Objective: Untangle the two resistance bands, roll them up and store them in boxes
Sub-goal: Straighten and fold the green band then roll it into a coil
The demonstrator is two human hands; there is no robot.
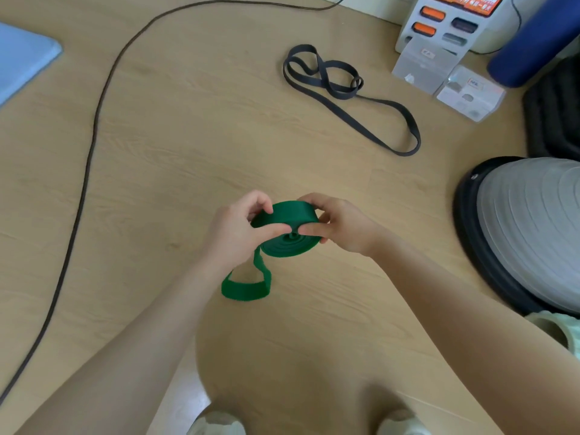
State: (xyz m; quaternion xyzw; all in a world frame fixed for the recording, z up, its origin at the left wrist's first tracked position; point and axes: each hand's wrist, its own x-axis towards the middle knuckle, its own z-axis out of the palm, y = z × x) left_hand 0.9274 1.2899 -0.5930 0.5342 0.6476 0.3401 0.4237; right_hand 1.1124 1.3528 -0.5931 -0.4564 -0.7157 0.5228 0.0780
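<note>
A green resistance band (290, 244) is wound into a flat coil held above the wooden floor in the middle of the view. My left hand (238, 229) grips the coil's left side, thumb on its face. My right hand (337, 224) pinches the right side, fingers curled over the rim. A short loose loop of the green band hangs down under my left hand. A dark grey resistance band (351, 98) lies loose and looped on the floor farther back. Two clear plastic boxes (423, 65) (470, 94) stand at the back right.
A dark cable (91, 146) snakes across the floor on the left. A grey dome balance trainer (527, 230) sits at the right, with a blue roll (533, 42) and a white device with orange slots (452, 20) behind. A light blue mat (22, 58) lies far left.
</note>
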